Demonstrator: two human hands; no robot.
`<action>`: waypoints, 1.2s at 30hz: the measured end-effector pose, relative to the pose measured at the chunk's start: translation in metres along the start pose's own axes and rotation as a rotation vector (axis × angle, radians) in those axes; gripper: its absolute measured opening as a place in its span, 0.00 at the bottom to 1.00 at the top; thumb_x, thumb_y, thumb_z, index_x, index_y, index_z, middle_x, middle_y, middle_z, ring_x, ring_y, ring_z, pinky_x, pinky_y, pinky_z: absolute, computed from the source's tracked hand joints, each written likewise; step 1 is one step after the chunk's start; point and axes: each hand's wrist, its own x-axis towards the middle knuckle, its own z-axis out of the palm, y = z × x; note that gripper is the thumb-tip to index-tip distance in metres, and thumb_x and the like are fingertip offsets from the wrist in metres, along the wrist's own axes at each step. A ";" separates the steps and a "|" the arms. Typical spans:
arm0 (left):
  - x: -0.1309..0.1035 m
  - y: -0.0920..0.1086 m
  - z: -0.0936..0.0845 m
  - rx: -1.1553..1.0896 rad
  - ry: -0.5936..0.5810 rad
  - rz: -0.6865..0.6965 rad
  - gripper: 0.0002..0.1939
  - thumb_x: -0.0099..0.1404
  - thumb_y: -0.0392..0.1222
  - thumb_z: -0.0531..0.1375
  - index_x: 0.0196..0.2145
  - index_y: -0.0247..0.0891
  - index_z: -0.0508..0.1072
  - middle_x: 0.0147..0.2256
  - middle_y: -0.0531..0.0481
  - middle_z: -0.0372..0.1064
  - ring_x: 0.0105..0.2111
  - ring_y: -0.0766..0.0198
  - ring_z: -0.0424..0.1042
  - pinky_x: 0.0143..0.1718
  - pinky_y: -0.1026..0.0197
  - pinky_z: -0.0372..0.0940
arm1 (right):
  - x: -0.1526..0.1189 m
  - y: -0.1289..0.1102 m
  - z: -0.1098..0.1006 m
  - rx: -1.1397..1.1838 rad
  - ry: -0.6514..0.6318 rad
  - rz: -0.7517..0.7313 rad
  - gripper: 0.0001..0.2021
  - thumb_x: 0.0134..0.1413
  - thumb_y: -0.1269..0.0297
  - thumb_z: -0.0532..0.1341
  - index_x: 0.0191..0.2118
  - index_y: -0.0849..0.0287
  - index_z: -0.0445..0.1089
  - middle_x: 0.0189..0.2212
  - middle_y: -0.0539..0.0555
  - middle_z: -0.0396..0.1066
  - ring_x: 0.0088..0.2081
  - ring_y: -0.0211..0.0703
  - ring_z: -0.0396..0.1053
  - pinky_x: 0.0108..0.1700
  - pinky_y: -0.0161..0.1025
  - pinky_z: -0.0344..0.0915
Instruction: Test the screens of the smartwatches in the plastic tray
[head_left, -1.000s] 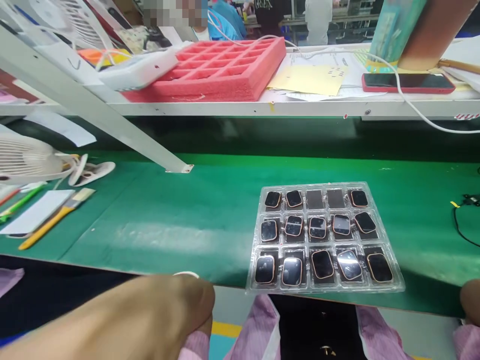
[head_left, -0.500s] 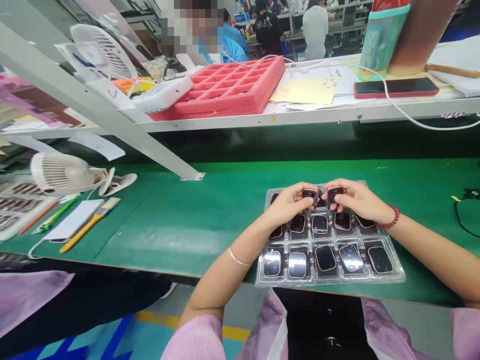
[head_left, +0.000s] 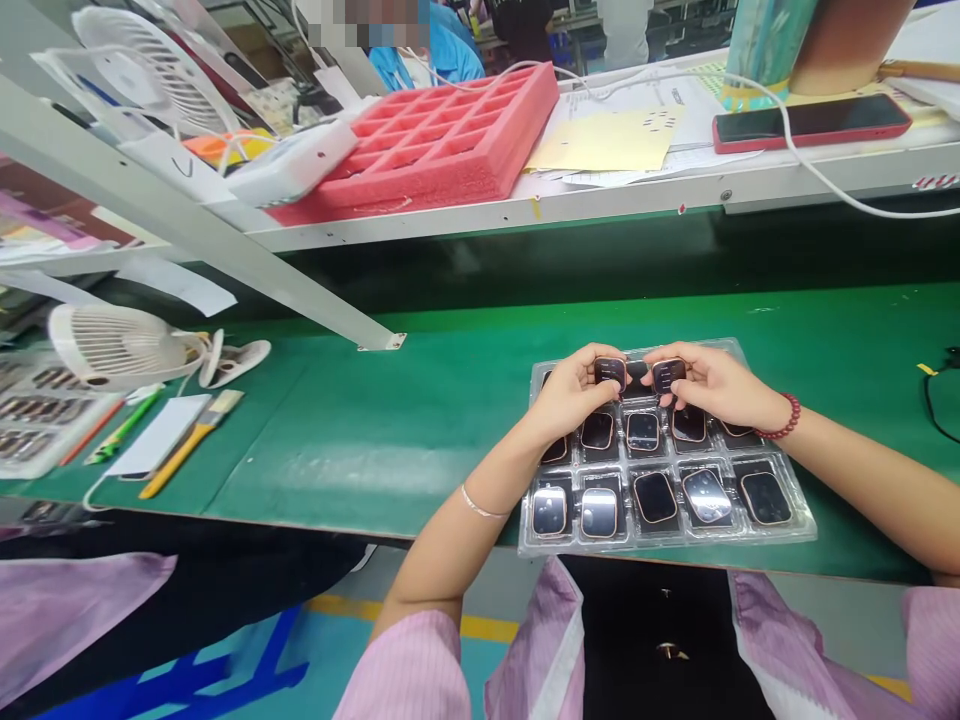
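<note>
Between the thumb and fingers of my left hand (head_left: 576,388) is a smartwatch body (head_left: 610,372) without a strap, its dark screen facing me with faint light marks on it. My right hand (head_left: 720,385) pinches a second smartwatch body (head_left: 667,375), also lit with small marks. Both hands are over the back row of a clear plastic tray (head_left: 529,535) on the green bench. Several more square watch bodies with gold-coloured edges sit in its pockets, such as one watch body (head_left: 655,497) in the front row. My hands partly cover the back pockets.
At left lie a brush (head_left: 191,445), a white flat device (head_left: 161,435), a small white fan (head_left: 120,345) and a tray of parts (head_left: 45,440). A slanted metal post (head_left: 300,290) meets the bench. The shelf above holds a red foam tray (head_left: 480,170) and a phone (head_left: 814,125).
Light marks show more plainly on both watch screens. Both hands keep their hold over the tray. The whole view has shifted slightly, with the shelf now higher in the picture.
</note>
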 end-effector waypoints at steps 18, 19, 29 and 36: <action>0.002 -0.006 -0.013 -0.071 -0.121 -0.111 0.40 0.60 0.48 0.71 0.65 0.42 0.62 0.41 0.47 0.74 0.22 0.73 0.69 0.23 0.67 0.60 | 0.003 0.003 -0.011 0.155 0.023 0.078 0.27 0.54 0.60 0.71 0.58 0.60 0.71 0.42 0.56 0.75 0.26 0.34 0.72 0.31 0.37 0.75; 0.002 -0.006 -0.012 -0.070 -0.128 -0.112 0.39 0.60 0.48 0.71 0.64 0.41 0.62 0.40 0.48 0.74 0.21 0.74 0.68 0.23 0.67 0.60 | 0.003 0.003 -0.011 0.138 0.004 0.067 0.27 0.54 0.60 0.71 0.58 0.60 0.71 0.41 0.55 0.75 0.26 0.34 0.71 0.30 0.37 0.74; 0.002 -0.006 -0.011 -0.087 -0.146 -0.122 0.35 0.58 0.49 0.72 0.59 0.41 0.64 0.38 0.50 0.72 0.21 0.75 0.64 0.21 0.67 0.60 | 0.003 0.004 -0.008 0.042 -0.056 0.025 0.26 0.56 0.61 0.69 0.59 0.61 0.69 0.34 0.52 0.76 0.24 0.34 0.69 0.28 0.35 0.72; 0.001 -0.006 -0.012 -0.041 -0.149 -0.138 0.35 0.58 0.50 0.72 0.59 0.41 0.64 0.40 0.49 0.73 0.21 0.76 0.63 0.22 0.67 0.60 | 0.003 0.007 -0.006 0.048 -0.061 -0.008 0.24 0.56 0.66 0.68 0.58 0.61 0.70 0.31 0.50 0.75 0.23 0.33 0.70 0.28 0.33 0.73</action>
